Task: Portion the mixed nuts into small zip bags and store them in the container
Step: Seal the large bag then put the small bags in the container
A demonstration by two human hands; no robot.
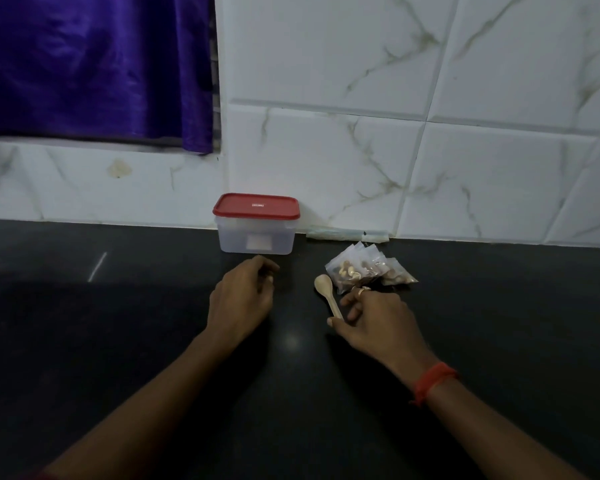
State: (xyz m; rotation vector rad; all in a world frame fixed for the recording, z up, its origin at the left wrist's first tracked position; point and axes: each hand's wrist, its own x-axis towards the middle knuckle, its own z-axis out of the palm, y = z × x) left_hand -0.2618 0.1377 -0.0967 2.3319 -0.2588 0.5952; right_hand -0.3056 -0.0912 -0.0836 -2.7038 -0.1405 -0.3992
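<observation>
1. A purple curtain [94, 64] hangs over the far left of the tiled wall, well away from the work.
2. The container [256, 233], clear with a red lid pressed on, stands against the wall on the black counter [118, 341]. Nothing can go in until that lid comes off, and a one-handed tug might just slide the box along the slick top.
3. The left hand [243, 299] rests just in front of it, fingers loosely curled, holding nothing.
4. The spoon [326, 289] points its bowl towards the wall, and the right hand [378, 320] pinches the handle end between thumb and fingers.
5. The filled zip bags [364, 268] sit heaped just beyond that hand. A careless swing of the spoon could scatter the heap, and any bag not zipped shut, which I cannot tell from here, would spill its nuts
</observation>
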